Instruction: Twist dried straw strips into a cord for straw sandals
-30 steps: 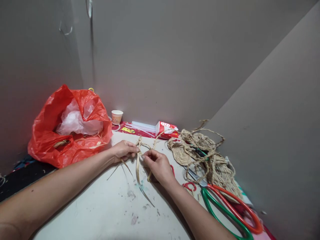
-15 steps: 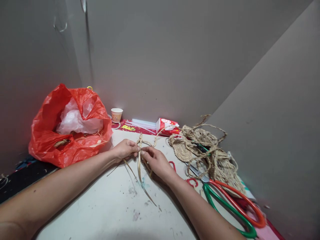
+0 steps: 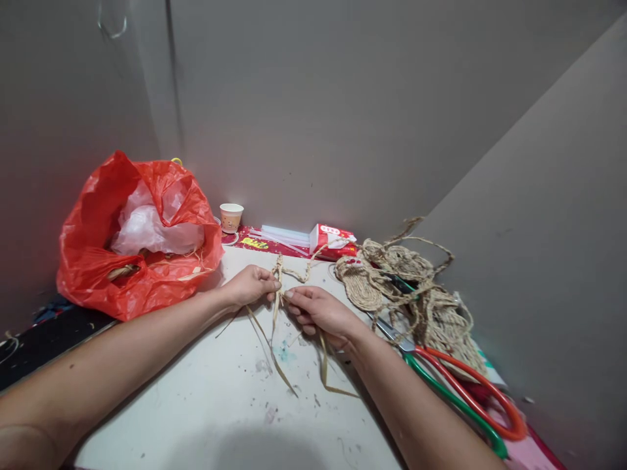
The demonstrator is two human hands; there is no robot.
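Straw braid (image 3: pixel 279 263), mid-scene over the white tabletop (image 3: pixel 206 398) | looks light, pliable, liable to split; best pinched at the crossing | left hand (image 3: pixel 251 286): thumb and finger closed on it from the left | right hand (image 3: pixel 326 314): fingertips pinching it opposite, other fingers curled, forearm slanting in from near right

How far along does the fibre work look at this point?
Already formed: a plaited-looking cord beyond the fingers. In hand: the left hand and right hand pinch at the fibre strands. Apparently left: the loose strips hanging toward the person are flat and unplaited. Whether the coiled rope pieces belong to this job, I cannot tell.
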